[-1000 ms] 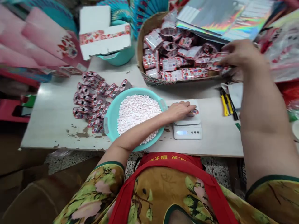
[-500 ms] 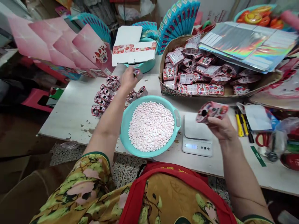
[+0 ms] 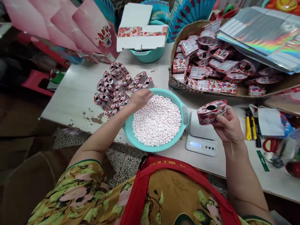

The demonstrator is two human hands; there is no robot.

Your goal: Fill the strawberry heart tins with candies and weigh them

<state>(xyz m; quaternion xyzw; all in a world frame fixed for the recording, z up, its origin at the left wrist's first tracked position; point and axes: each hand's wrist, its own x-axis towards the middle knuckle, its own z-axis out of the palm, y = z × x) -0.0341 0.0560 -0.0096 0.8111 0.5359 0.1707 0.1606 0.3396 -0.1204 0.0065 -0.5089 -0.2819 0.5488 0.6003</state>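
My right hand (image 3: 228, 125) grips a small oval candy box (image 3: 208, 117) printed with strawberries, a dark round hole in its top, above the kitchen scale (image 3: 201, 142). My left hand (image 3: 141, 99) hovers over the left rim of a turquoise basin (image 3: 131, 137), its fingers loosely stretched and nothing seen in them. Small pale pink and white candies (image 3: 159, 122) fill much of that basin. Behind and left of this hand stand several more oval boxes (image 3: 117, 90), holes facing up.
A carton (image 3: 174, 82) of strawberry-printed packs stands at the back right, with shiny holographic sheets (image 3: 262, 34) over it. A white box (image 3: 140, 40) rests on another turquoise basin (image 3: 150, 56). Pink printed sheets (image 3: 91, 25) stand at left. Yellow cutters (image 3: 248, 128) and red-handled scissors (image 3: 269, 145) lie at right.
My left hand has let go of an oval box at the back and come down toward the candy basin. My right hand has tilted its box more upright. The view has shifted.
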